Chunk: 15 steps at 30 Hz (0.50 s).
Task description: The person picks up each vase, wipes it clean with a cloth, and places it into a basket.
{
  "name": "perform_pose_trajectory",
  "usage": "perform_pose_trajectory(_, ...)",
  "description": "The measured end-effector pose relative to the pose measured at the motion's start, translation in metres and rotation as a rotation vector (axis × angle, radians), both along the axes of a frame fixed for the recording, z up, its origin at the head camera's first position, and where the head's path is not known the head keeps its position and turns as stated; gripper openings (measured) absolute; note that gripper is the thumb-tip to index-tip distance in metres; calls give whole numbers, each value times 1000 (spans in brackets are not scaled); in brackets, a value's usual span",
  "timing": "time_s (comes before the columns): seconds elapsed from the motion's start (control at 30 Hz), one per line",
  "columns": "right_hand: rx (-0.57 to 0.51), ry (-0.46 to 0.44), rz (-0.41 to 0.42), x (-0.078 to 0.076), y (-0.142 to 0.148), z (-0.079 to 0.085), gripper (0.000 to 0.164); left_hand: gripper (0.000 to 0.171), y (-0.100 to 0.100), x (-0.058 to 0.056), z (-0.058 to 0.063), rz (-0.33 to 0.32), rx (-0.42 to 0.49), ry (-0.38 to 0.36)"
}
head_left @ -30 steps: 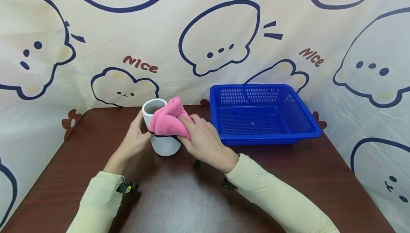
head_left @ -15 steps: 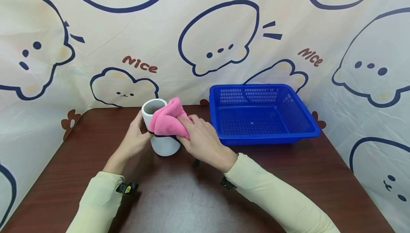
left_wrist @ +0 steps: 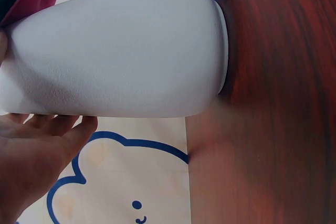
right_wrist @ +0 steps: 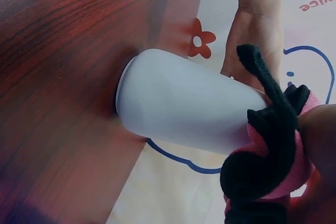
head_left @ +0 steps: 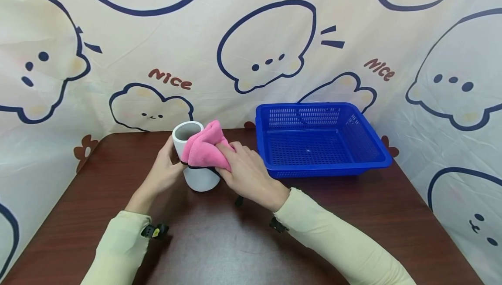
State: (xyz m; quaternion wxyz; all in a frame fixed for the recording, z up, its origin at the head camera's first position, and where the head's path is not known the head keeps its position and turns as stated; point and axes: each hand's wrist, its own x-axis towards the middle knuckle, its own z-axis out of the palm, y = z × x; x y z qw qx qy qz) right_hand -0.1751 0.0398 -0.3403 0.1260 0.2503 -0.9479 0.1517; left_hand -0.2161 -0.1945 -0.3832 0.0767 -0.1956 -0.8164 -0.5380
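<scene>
The white container [head_left: 201, 181] stands on the bench [head_left: 231, 250], left of centre toward the far edge. The left hand [head_left: 161, 169] grips its left side, fingers and thumb curled around the wall. The right hand [head_left: 251, 176] clamps a bunched pink cloth [head_left: 208, 147] with dark trim against the container's right side. A blue basket [head_left: 329, 169] sits farther right. The far backdrop [head_left: 204, 49] carries red-brown lettering, legible twice as "Nice": left and right.

Cartoon-printed sheeting [head_left: 204, 49], perhaps fabric, backs a dark-brown table [head_left: 235, 250].
</scene>
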Motion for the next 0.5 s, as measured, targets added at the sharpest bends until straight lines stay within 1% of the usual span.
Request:
perform_pose_trajectory(0.27, 6, 5, 3, 0, 0, -3, 51, 70, 0, 1, 0, 13, -20, 0)
perform_pose_trajectory(0.5, 3, -18, 0, 0, 0, -4, 53, 68, 0, 0, -1, -3, 18, 8)
